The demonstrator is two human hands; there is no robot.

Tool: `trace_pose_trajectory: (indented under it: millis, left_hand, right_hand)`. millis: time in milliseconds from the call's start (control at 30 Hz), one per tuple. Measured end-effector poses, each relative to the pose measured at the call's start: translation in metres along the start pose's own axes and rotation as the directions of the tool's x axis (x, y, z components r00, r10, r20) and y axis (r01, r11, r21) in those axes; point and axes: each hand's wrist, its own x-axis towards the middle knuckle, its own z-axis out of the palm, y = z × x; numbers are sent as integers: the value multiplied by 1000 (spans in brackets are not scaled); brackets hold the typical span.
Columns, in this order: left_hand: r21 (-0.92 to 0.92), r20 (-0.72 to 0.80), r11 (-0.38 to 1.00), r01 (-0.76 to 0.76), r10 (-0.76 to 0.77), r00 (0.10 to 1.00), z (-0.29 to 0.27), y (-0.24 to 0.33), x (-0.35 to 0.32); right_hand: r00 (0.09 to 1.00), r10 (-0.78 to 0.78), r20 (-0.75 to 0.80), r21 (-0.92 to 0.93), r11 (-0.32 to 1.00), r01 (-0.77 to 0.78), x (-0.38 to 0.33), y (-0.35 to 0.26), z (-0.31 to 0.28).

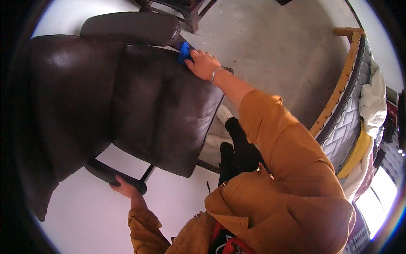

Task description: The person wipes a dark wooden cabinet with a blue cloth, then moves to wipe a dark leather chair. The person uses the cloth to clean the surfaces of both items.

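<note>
A dark brown leather armchair [127,97] fills the left and middle of the view. My right hand [202,64] presses a blue cloth [184,52] against the seat, beside the padded armrest [131,28]. My left hand [123,187] grips the chair's other armrest [113,174], a dark padded bar at the lower left. Both my sleeves are mustard-coloured.
A bed [347,106] with a wooden frame, a quilted mattress and heaped bedding [372,101] runs along the right. Dark wooden furniture legs [186,12] stand at the top. The floor [275,46] is grey concrete. My dark trousers and white shoe [224,113] show below the chair.
</note>
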Motion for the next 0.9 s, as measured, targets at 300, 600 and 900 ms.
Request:
trace_pose_trajectory:
  millis: [300, 600, 900]
  left_hand:
    - [6, 16, 1000, 20, -20, 1000, 0, 3, -3]
    - [-34, 26, 999, -4, 5, 1000, 0, -6, 0]
    - [-77, 34, 996, 33, -31, 999, -1, -3, -3]
  right_hand:
    - [962, 220, 161, -38, 976, -216, -69, 54, -61]
    - [752, -659, -26, -256, 731, 632, 79, -171, 25]
    - [798, -563, -214, -358, 805, 473, 17, -74, 52]
